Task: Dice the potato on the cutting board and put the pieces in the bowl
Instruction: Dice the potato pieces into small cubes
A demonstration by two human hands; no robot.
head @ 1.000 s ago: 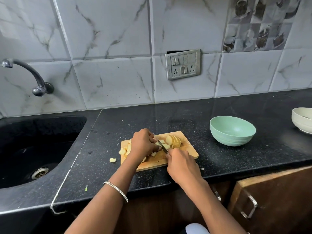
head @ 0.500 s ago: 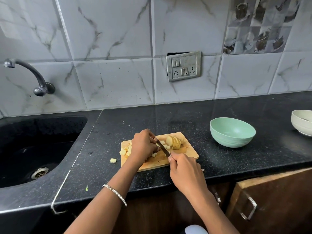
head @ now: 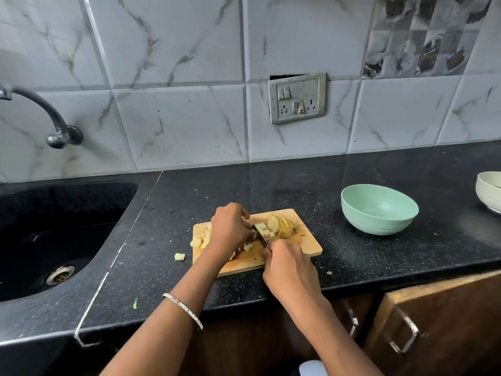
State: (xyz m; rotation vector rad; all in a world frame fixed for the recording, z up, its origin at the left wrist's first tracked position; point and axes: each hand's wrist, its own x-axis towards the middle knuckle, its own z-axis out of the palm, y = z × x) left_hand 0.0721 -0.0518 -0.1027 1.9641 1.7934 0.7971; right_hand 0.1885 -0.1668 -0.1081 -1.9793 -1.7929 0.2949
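Broadly, a marbled grey tiled wall [head: 176,118] fills the upper half of the frame, and a black speckled surface [head: 379,261] runs across the middle. A black sink [head: 54,226] is set into it at the left, with a curved metal tap [head: 40,109] on the wall above. Brown cabinet doors [head: 447,321] with metal handles show at the lower right, and a steel switch plate [head: 297,97] sits on the wall right of centre.

A pale green bowl [head: 374,226] stands on the surface to the right of the cutting board [head: 306,245], near it but apart. A white bowl [head: 489,194] is cut off by the right edge.

The wooden board lies near the front edge at the centre. The left hand [head: 230,229], a thin bangle [head: 184,309] on its wrist, arches over the board's middle with fingers curled down beside the blade; I cannot tell what they press or hold. The right hand [head: 290,270] is wrapped round the handle of the knife [head: 260,234], whose blade slants between the two hands.

The sliced potato [head: 282,226] leans in a fan at the board's far right. The diced pieces [head: 202,238] lie heaped at its left end, a few more beside the blade. One stray cube [head: 179,256] rests on the surface just left of the board.
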